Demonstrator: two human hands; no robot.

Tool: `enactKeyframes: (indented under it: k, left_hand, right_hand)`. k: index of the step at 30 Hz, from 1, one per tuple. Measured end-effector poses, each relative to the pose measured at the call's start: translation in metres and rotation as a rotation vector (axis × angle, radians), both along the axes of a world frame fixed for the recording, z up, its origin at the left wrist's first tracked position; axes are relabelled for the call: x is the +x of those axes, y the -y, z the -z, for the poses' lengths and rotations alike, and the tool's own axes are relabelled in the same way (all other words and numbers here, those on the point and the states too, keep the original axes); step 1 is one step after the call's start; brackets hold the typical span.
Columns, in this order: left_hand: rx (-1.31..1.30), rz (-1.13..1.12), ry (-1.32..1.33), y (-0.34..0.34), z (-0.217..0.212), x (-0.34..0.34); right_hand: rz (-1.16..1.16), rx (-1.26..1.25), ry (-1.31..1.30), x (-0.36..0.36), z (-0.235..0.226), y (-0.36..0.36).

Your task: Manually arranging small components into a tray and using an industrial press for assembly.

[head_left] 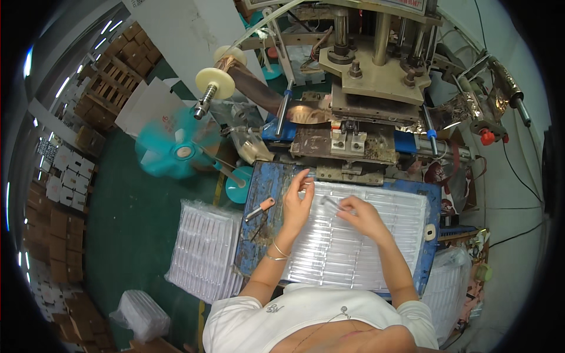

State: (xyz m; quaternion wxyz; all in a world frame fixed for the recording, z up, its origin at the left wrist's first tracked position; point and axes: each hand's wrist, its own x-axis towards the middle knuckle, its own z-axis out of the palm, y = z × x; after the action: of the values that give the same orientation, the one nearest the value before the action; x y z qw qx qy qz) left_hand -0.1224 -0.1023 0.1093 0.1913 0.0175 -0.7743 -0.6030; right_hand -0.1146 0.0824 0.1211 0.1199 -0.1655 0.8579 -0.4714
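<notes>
My right hand [360,217] pinches a small, slim grey piece [331,203] above the tray; motion blurs the piece, so its kind is unclear. The left hand [298,203] is raised over the tray's far left corner, fingers bent and apart, with nothing seen in them. Under both hands lies a clear plastic tray [376,259] with rows of narrow slots, on a worn blue worktable [250,235]. Just beyond the hands stands a press machine [376,76], with a small metal fixture [347,141] below its upper plate.
A tool with an orange end [260,208] lies left of the tray. Stacked clear trays [203,253] stand beyond the table's left edge, and bagged trays [447,285] at the right. A turquoise fan [185,151] spins at the left. Foil rolls [505,82] flank the press.
</notes>
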Motion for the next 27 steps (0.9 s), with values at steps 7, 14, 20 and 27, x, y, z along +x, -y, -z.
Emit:
enactKeyframes:
  k: [7, 14, 20, 27]
  left_hand:
    - [-0.379, 0.089, -0.316, -0.047, -0.031, -0.035]
    - [-0.735, 0.013, -0.554, -0.109, -0.072, -0.086]
    - [-0.935, -0.095, -0.694, -0.116, -0.083, -0.107]
    - [-0.263, 0.347, -0.481, -0.076, -0.085, 0.028]
  right_hand:
    - [0.413, -0.623, 0.246, 0.003, -0.012, -0.078]
    - [0.642, -0.763, 0.059, -0.024, -0.041, -0.103]
    - [0.712, -0.645, -0.086, -0.069, -0.051, -0.103]
    - [0.545, -0.404, -0.390, -0.128, -0.056, -0.064]
